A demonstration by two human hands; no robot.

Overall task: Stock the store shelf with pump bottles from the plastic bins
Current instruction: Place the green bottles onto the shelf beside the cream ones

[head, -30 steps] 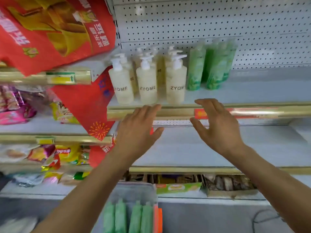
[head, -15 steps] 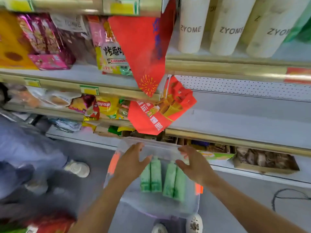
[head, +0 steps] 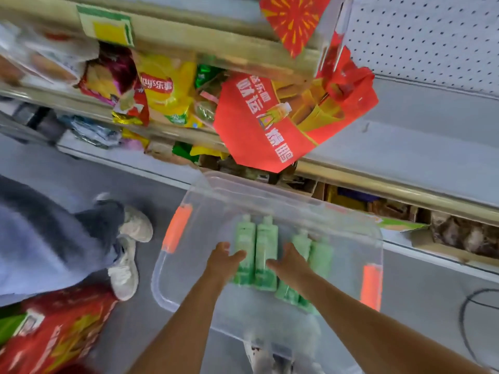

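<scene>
Four green pump bottles (head: pixel 266 247) lie pumps-far in the clear bin (head: pixel 270 190); my left hand (head: pixel 225 261) and right hand (head: pixel 291 261), spread empty, flank the left pair.

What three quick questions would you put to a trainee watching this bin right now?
1. How many green bottles lie in the clear bin?
2. True or false: the bin's handles are blue.
3. The left hand and right hand reach: A into the bin; B onto a shelf; C to the shoes.
Key: 1 four; 2 false, they are orange; 3 A.
</scene>
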